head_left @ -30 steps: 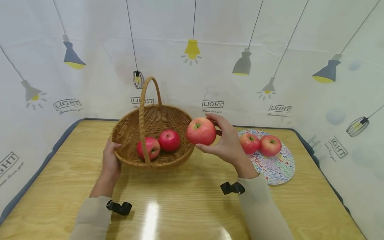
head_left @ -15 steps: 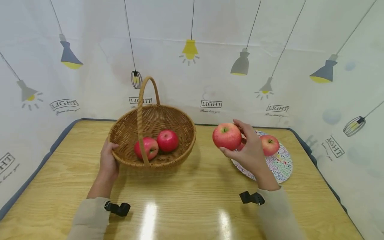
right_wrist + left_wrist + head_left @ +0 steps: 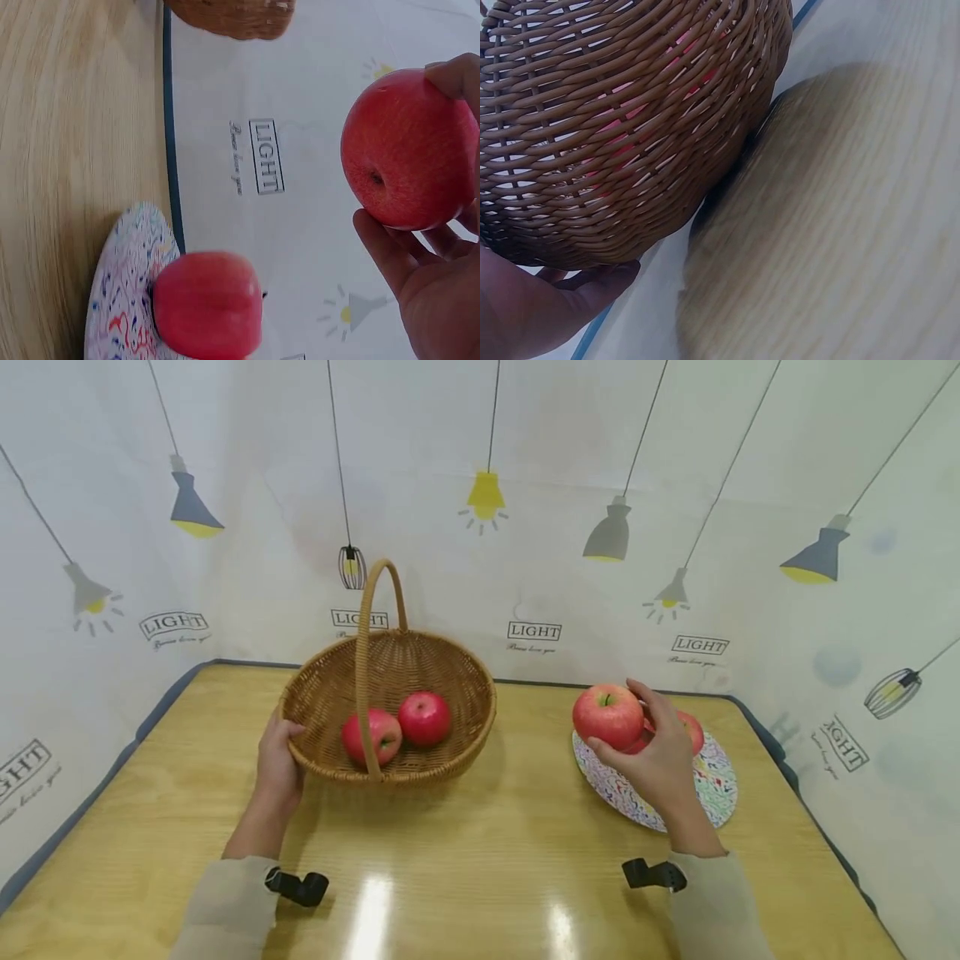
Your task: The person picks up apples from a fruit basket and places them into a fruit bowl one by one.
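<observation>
A brown wicker basket [image 3: 442, 667] with a tall arched handle sits on the left, and two red apples lie in it, the shinier one [image 3: 424, 719] and another [image 3: 382, 739] behind the handle. My left hand [image 3: 279, 768] grips the basket's left rim, thumb over the edge, fingers under the weave [image 3: 630, 135]. Over the near-left part of a round patterned plate [image 3: 716, 793], my right hand [image 3: 663, 768] holds a red apple [image 3: 606, 717], clear of the plate in the right wrist view. Apples on the plate [image 3: 208, 304] are partly hidden behind that hand.
Everything stands on a light wooden table [image 3: 465, 852]. A white cloth wall [image 3: 525, 577] printed with lamps rises close behind the basket and plate, and along both sides. Dark edging [image 3: 540, 683] runs where cloth meets table.
My right hand has carried its apple from the basket's right rim rightward to above the plate. The left hand stays on the basket, whose two apples lie as before.
</observation>
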The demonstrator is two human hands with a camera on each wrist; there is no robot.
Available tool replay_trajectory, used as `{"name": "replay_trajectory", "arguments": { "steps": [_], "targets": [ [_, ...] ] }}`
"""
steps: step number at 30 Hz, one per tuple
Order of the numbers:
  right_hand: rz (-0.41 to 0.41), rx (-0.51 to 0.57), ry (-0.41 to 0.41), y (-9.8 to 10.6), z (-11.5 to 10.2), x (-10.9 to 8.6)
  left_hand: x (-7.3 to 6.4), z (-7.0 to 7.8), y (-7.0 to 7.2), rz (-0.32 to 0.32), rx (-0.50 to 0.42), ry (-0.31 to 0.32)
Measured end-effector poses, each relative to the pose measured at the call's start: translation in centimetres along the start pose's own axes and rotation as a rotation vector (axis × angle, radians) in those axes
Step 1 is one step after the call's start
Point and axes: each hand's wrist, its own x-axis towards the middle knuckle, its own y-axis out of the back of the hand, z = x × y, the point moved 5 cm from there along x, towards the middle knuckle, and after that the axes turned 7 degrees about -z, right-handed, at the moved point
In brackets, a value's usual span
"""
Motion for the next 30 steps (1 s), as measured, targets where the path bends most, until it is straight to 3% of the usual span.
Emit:
{"name": "replay_trajectory", "arguments": {
  "steps": [7, 15, 23, 30],
  "targets": [
    [0.078, 0.013, -0.096, 2.7, 2.4, -0.8, -0.6, -0.9, 0.1, 0.023, -0.007, 0.019],
    [0.211, 0.058, -0.16, 6.3, 4.6, -1.1, -0.1, -0.6, -0.1, -0.011, 0.016, 0.001],
    [0.237, 0.072, -0.336, 8.1, 7.3, -1.5, -0.3, -0.5, 0.4, 0.014, 0.006, 0.016],
    [0.246, 0.096, -0.423, 9.3, 9.4, -1.9, -0.2, -0.2, 0.2, -0.005, 0.002, 0.0]
  ]
}}
